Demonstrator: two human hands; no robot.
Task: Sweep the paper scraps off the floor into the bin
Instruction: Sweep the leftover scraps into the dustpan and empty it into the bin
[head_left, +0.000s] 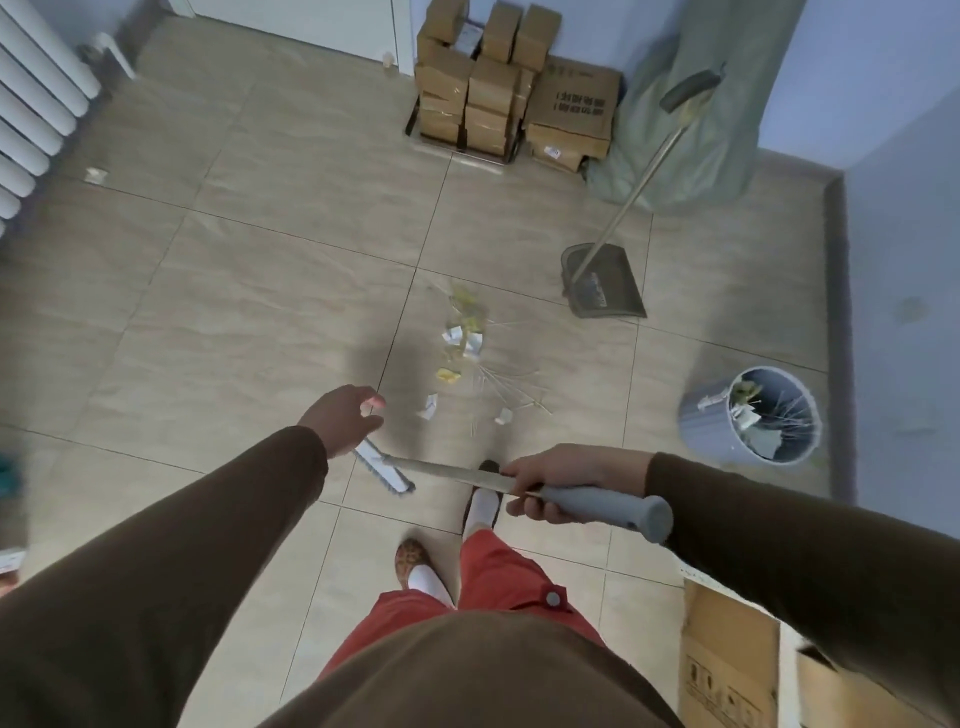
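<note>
Beige floor tiles (249, 322) are filling the head view. At centre, the paper scraps (462, 338) are lying in a loose heap mixed with thin sticks, a few stragglers sitting just below it. At right of centre, the grey bin (753, 415) is standing apart from the heap, already holding some scraps and sticks. Above it, the dustpan (605, 288) is resting on the floor, its long handle leaning toward the upper right. The right hand (566, 486) is curling its fingers round the broom (457, 475) where the metal shaft meets the grey grip; the broom head is lying low at lower centre. The left hand (343, 418) is reaching forward with relaxed, parted fingers, holding nothing. Cardboard boxes (498, 88) are stacked at upper centre.
</note>
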